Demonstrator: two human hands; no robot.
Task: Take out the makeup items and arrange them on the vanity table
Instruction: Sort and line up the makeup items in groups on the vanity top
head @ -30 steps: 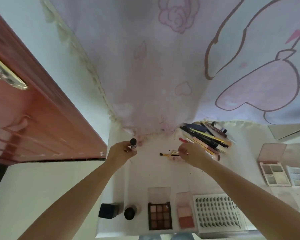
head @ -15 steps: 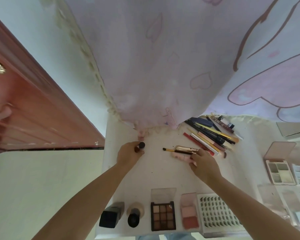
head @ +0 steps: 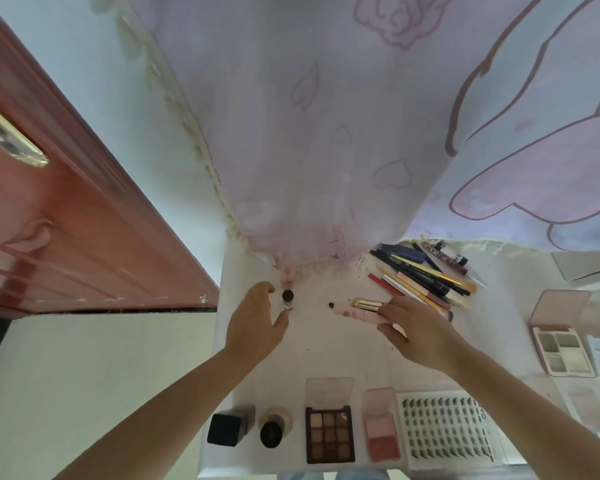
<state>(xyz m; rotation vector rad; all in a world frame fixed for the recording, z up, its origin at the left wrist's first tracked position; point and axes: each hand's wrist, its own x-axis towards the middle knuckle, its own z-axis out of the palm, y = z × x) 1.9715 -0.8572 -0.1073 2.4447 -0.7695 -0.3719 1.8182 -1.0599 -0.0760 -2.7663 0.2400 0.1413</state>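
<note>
A small black-capped bottle (head: 287, 299) stands upright on the white vanity table (head: 326, 348) near the back. My left hand (head: 257, 323) curves around it with fingers apart, no longer gripping it. My right hand (head: 420, 330) rests its fingertips on a pale pink tube (head: 357, 311) lying on the table beside a gold tube (head: 368, 302); the pink tube's right end is hidden under the fingers. A fan of pencils and pens (head: 423, 275) lies behind my right hand.
Along the front edge stand a black square bottle (head: 227, 429), a round bottle (head: 273, 430), a brown eyeshadow palette (head: 329, 433), a pink blush compact (head: 381, 433) and a lash tray (head: 444, 427). An open pink palette (head: 560, 341) lies right. A pink printed curtain (head: 326, 150) hangs behind; a red door (head: 66, 220) left.
My left hand set the small bottle upright on the table and opened around it. My right hand slid right along the pink tube.
</note>
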